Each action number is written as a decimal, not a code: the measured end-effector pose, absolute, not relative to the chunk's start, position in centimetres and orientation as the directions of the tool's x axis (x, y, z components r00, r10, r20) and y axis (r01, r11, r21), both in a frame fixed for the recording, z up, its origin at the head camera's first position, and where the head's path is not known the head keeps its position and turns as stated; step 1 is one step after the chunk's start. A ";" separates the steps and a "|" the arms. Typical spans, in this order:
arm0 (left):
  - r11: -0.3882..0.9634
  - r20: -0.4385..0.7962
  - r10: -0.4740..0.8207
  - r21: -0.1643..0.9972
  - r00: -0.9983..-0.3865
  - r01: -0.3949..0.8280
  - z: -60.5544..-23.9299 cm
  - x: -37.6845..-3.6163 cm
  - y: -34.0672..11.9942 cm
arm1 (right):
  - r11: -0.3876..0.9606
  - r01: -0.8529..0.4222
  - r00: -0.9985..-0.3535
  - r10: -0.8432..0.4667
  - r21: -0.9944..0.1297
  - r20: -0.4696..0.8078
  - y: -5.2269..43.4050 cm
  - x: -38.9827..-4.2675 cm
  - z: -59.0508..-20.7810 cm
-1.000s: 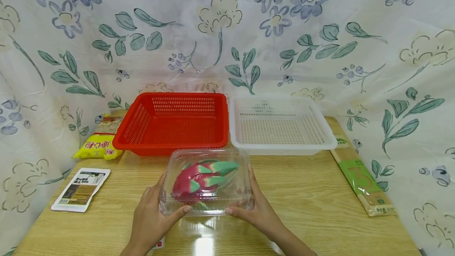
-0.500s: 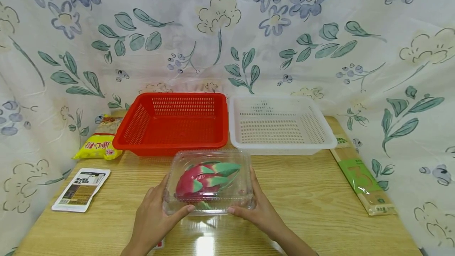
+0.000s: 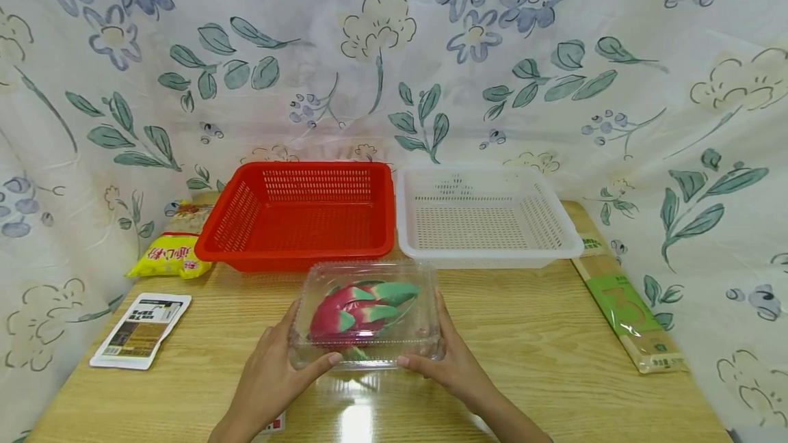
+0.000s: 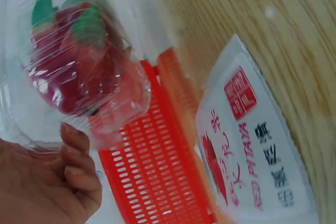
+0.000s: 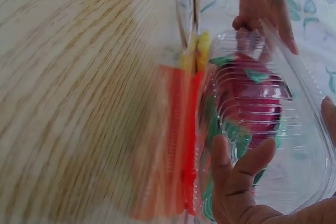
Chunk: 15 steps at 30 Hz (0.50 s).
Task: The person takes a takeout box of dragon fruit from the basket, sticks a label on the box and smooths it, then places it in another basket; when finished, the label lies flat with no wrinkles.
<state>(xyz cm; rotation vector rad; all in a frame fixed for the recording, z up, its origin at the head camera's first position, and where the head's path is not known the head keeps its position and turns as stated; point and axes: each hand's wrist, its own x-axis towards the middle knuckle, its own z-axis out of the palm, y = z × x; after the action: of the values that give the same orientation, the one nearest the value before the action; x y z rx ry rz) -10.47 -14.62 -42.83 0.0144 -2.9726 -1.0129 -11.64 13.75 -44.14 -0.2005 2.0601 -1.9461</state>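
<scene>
A clear plastic box with a ribbed rim is held up over the front middle of the table. Inside it lies a red and green dragon fruit. My left hand grips the box's left side, thumb along the front edge. On the opposite side my right hand grips it the same way. The right wrist view has right fingers curled under the ribbed bottom. In the left wrist view, a white packet printed "RED PITAYA" lies on the table; from the head only a corner shows beside my left wrist.
Behind the box stand a red basket and a white basket, side by side. At left are a yellow bag and a white pouch. A long green-labelled packet lies along the right edge. A floral curtain hangs behind.
Both hands have shifted the box slightly to the right, the dragon fruit moving along inside. Their grip looks the same. Baskets and packets have stayed in place.
</scene>
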 end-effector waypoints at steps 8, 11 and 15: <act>0.763 -0.027 0.047 0.646 -0.999 0.019 -43.2 -10.8 -14.8 | 0.074 0.101 -0.949 -0.293 -0.992 -0.118 13.9 -11.8 -44.7; 0.766 -0.043 0.050 0.642 -0.998 0.011 -43.2 -10.9 -14.8 | 0.078 0.091 -0.953 -0.282 -0.993 -0.110 14.0 -11.8 -44.8; 0.771 -0.078 0.050 0.637 -0.996 -0.011 -43.2 -11.0 -14.8 | 0.079 0.089 -0.957 -0.270 -0.993 -0.108 14.0 -11.9 -44.9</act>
<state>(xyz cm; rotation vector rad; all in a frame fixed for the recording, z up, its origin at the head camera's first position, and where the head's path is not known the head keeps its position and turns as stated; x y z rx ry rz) -11.00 -14.77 -43.16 -0.0336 -3.0410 -1.0940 -11.90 13.95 -44.91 -0.1809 2.0959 -1.9597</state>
